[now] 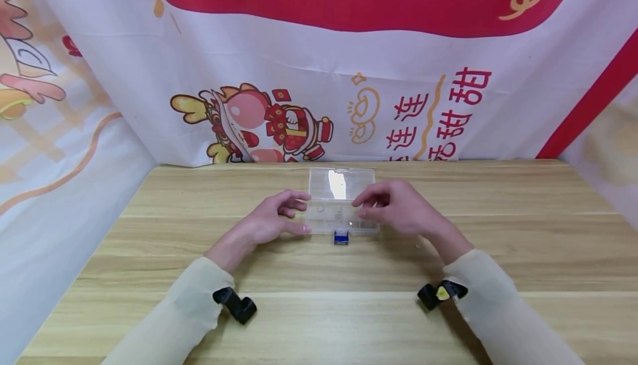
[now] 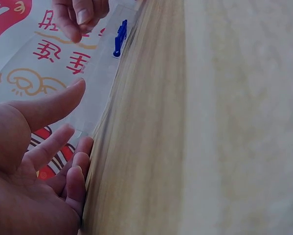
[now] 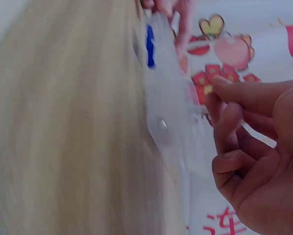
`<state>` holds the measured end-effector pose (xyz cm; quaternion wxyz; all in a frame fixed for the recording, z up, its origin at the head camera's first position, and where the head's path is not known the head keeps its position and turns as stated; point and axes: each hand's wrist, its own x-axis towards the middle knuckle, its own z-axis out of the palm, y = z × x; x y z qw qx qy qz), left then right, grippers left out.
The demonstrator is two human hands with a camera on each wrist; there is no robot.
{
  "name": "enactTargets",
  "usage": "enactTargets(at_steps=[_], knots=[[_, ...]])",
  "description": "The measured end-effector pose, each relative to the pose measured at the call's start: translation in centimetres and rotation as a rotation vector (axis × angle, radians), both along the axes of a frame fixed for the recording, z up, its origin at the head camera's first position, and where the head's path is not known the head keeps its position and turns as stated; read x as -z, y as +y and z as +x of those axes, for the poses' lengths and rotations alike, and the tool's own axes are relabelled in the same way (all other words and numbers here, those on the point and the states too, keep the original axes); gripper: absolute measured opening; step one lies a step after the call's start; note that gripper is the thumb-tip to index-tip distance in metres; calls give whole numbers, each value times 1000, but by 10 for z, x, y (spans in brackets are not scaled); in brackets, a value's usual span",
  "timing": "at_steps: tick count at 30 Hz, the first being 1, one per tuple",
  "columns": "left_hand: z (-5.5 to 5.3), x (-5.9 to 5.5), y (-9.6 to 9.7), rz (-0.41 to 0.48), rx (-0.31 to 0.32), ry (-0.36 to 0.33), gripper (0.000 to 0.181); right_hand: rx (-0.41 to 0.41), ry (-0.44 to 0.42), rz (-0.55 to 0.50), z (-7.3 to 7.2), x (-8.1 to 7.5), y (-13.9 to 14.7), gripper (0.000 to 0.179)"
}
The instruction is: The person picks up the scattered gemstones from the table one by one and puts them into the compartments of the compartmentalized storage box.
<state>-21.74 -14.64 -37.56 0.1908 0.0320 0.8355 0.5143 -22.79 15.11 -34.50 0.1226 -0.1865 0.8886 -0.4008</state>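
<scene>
A clear plastic compartment box (image 1: 323,225) lies on the table with its see-through lid (image 1: 321,182) raised at the back. A blue latch (image 1: 341,237) sits at the middle of its front edge. My left hand (image 1: 271,218) rests at the box's left end, fingers relaxed, thumb by the front corner. Over the right-hand compartments hovers my right hand (image 1: 401,207), its fingers loosely bent and thumb and fingertips apart. Nothing shows between them in the right wrist view, where the box (image 3: 161,103) runs beside the hand. A few tiny pieces show inside the box.
The wooden table (image 1: 319,309) reaches back to a printed cloth (image 1: 319,49) hanging behind the box. A tiny clear piece (image 1: 417,245) lies right of the box. Black cameras (image 1: 241,308) are strapped on both wrists over light sleeves.
</scene>
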Motion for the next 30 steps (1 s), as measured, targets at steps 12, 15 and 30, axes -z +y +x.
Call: enactTargets(at_steps=[12, 15, 30], knots=[[0, -1, 0, 0, 2, 1, 65, -163, -15, 10, -16, 0, 55, 17], [0, 0, 0, 1, 3, 4, 65, -177, -58, 30, -20, 3, 67, 16], [-2, 2, -1, -1, -3, 4, 66, -308, -290, 62, -24, 9, 104, 16]])
